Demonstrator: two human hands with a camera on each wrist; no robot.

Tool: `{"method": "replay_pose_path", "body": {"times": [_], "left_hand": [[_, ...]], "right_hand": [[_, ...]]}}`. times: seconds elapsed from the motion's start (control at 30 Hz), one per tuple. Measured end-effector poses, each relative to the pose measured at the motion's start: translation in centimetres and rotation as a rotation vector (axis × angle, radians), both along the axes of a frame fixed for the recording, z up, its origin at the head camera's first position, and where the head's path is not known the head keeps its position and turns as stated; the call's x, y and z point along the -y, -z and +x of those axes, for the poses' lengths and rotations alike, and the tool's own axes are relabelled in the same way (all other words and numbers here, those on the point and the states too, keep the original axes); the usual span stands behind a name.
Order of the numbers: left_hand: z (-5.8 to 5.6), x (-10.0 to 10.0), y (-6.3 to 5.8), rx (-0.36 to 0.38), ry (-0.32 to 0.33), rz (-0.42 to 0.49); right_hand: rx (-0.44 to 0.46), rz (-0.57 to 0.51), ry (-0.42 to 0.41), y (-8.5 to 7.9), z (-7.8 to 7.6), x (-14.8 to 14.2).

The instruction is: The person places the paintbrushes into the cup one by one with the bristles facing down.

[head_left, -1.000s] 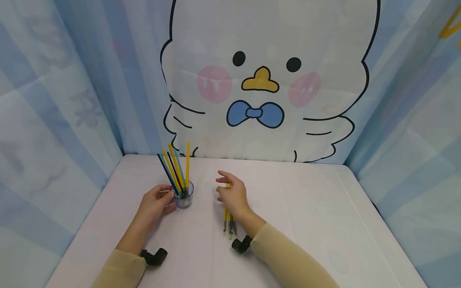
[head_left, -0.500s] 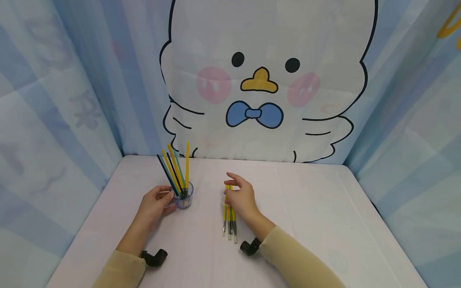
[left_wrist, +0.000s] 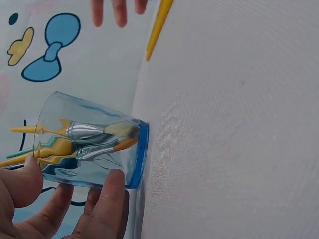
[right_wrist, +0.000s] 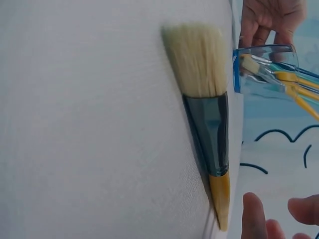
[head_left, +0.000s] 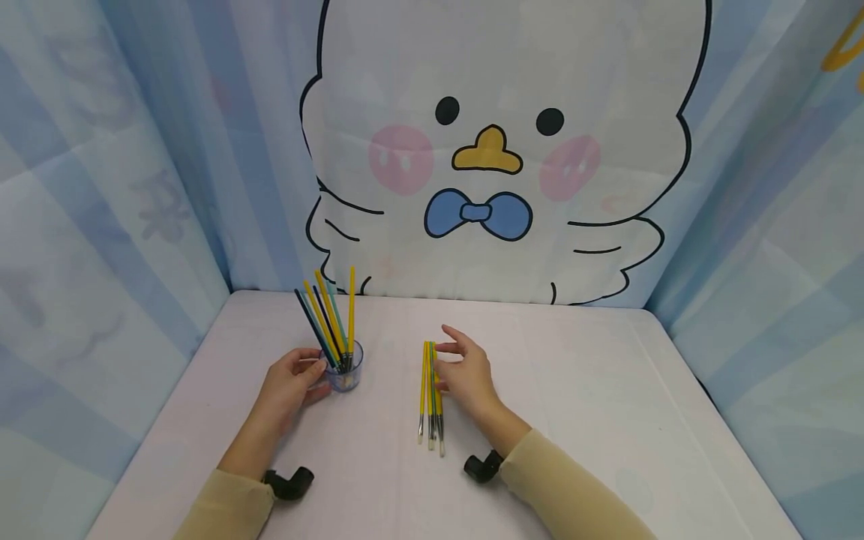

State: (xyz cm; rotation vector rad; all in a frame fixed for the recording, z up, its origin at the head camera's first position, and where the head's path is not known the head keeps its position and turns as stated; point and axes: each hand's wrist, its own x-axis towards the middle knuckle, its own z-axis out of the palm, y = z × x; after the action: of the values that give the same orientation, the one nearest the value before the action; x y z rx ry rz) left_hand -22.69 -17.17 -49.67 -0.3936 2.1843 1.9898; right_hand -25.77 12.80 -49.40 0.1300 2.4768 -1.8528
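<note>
In the head view we see a worktop (head_left: 574, 390) whose far edge meets a curtain (head_left: 398, 90) printed with a chick in a blue bow tie (head_left: 476, 213). Toward the far-left corner we find a transparent cup (head_left: 352, 381) standing upright, with several upright paintbrushes (head_left: 352, 307) leaning in it, their yellow, teal and dark handles rising above the rim. The left hand (head_left: 289, 384) grasps the cup from the side facing the left edge. Near the middle of the worktop we see a small group of loose paintbrushes (head_left: 430, 397), mostly yellow-handled, lying side by side with their bristles toward the near edge. The right hand (head_left: 470, 379) is at their handles, on the side toward the right edge; its fingers are relaxed and hold nothing, though we cannot tell whether they touch the brushes. We see tan sleeves (head_left: 226, 502) on both arms and a black wrist mount (head_left: 290, 484) at each wrist.

From the left wrist we see thumb and fingers curved against the cup, its blue base on the worktop and the bristles pointing down inside.

From the right wrist we see a broad pale-bristled brush (right_wrist: 207, 124) with a dark ferrule and yellow handle lying on the worktop; the right fingers (right_wrist: 253, 216) are spread beside its handle.
</note>
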Motion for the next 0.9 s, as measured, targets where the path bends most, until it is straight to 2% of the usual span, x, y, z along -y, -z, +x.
{"method": "replay_pose_path", "body": {"times": [0.23, 0.47, 0.67, 0.9], "left_hand": [[-0.07, 0.03, 0.07, -0.01, 0.004, 0.007], [-0.04, 0.04, 0.13, -0.014, 0.007, 0.01], [-0.1, 0.11, 0.19, -0.013, 0.008, 0.013], [-0.08, 0.16, 0.29, -0.017, 0.006, 0.012]], "right_hand": [[0.03, 0.033, 0.002, 0.19, -0.16, -0.52], [0.082, 0.129, -0.006, 0.41, -0.45, -0.9], [0.159, 0.228, -0.052, 0.29, -0.48, -0.75], [0.201, 0.314, -0.092, 0.15, -0.7, -0.6]]}}
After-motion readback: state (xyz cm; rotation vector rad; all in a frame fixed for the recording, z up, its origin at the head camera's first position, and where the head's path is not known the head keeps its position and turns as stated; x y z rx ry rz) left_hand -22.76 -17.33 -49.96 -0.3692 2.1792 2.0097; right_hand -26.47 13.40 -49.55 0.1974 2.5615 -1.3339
